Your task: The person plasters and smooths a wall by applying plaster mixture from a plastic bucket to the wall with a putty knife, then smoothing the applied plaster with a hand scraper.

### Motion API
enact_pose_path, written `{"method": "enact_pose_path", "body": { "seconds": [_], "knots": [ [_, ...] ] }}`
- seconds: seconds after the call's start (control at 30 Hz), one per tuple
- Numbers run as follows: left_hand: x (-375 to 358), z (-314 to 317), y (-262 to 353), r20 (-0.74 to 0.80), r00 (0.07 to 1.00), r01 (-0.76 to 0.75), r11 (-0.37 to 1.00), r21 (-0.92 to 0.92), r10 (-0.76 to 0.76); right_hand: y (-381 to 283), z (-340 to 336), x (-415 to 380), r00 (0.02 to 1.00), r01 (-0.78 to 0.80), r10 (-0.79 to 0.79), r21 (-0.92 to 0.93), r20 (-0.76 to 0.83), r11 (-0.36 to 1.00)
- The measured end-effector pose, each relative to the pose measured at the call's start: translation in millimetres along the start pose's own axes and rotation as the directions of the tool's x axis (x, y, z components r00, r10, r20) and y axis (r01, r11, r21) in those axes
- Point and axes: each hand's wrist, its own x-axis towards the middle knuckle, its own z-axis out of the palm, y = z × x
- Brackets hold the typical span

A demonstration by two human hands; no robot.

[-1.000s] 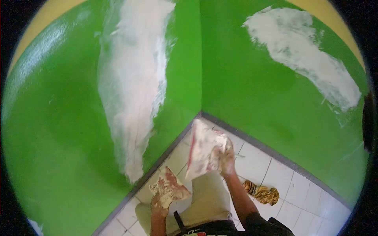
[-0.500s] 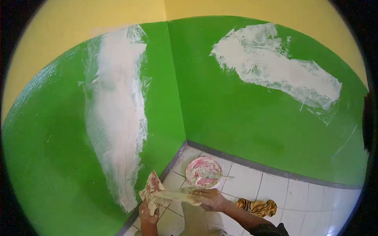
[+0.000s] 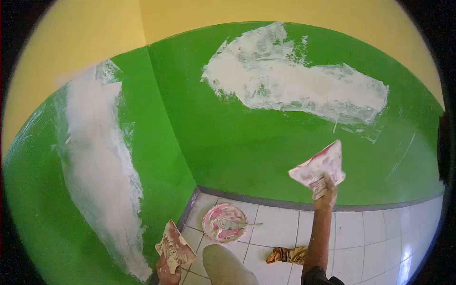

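My right hand [image 3: 326,191], arm stretched out, is closed on the narrow end of a triangular putty spreader [image 3: 319,166] smeared white and pink. The spreader is held up in front of the right green wall, below its white putty patch [image 3: 294,88]. Low at the left, my left hand [image 3: 167,272] grips a second triangular putty spreader [image 3: 176,244], which carries thick cream-coloured putty on its face. This one is near the foot of the left wall's long white putty patch [image 3: 97,147].
On the tiled floor by the corner stands a pink basin [image 3: 207,233] with putty in it and a flat-handled tool [image 3: 240,225] across its rim. A crumpled brown-gold cloth or bag [image 3: 287,255] lies right of it. My knee [image 3: 225,266] shows below.
My right hand has swung from beside the left spreader up and right to the right wall, its spreader now face-on. The view has turned right. My left hand still holds its spreader low.
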Motion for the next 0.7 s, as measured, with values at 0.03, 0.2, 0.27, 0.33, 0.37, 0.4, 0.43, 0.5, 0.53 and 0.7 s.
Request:
{"method": "enact_pose_path", "body": {
  "seconds": [0.03, 0.2, 0.27, 0.33, 0.37, 0.4, 0.43, 0.5, 0.53, 0.7],
  "knots": [
    [2, 5, 6, 0.07, 0.973, -0.23, 0.876, 0.424, 0.221, -13, 3, 9, 0.992, 0.121, -0.118, -0.145, 0.034, 0.982],
    [14, 14, -36, 0.104, 0.992, -0.07, 0.995, -0.066, 0.076, -72, 28, 62, 0.804, 0.541, -0.568, -0.613, 0.177, 0.576],
    [19, 24, -26, 0.088, 0.987, 0.161, 0.88, -0.447, -0.136, -93, 54, 88, 0.574, 0.571, -0.779, -0.806, 0.253, 0.159],
    [21, 25, -17, 0.15, 0.932, 0.328, 0.586, -0.741, -0.331, -108, 70, 122, 0.238, 0.547, -0.843, -0.784, 0.482, -0.294],
    [21, 23, -12, 0.168, 0.957, 0.286, 0.657, -0.697, -0.238, -110, 71, 142, 0.26, 0.497, -0.814, -0.794, 0.52, -0.349],
    [20, 20, -14, 0.182, 0.966, 0.26, 0.694, -0.672, -0.185, -108, 80, 152, 0.377, 0.463, -0.778, -0.829, 0.503, -0.312],
    [19, 17, -16, 0.195, 0.972, 0.229, 0.727, -0.647, -0.133, -105, 89, 161, 0.488, 0.419, -0.73, -0.862, 0.479, -0.285],
    [11, 15, -41, -0.035, 0.96, -0.255, 0.919, 0.302, 0.278, -69, 134, 146, 0.572, 0.405, -0.682, -0.88, 0.455, -0.248],
    [17, 17, -37, -0.034, 0.958, -0.263, 0.919, 0.296, 0.285, -38, 158, 133, 0.473, 0.429, -0.715, -0.843, 0.516, -0.324],
    [31, 42, 56, 0.14, 0.989, -0.035, 0.999, -0.031, 0.039, 98, 214, 58, 0.41, 0.773, -0.451, -0.564, 0.793, -0.289]
  ]
}}
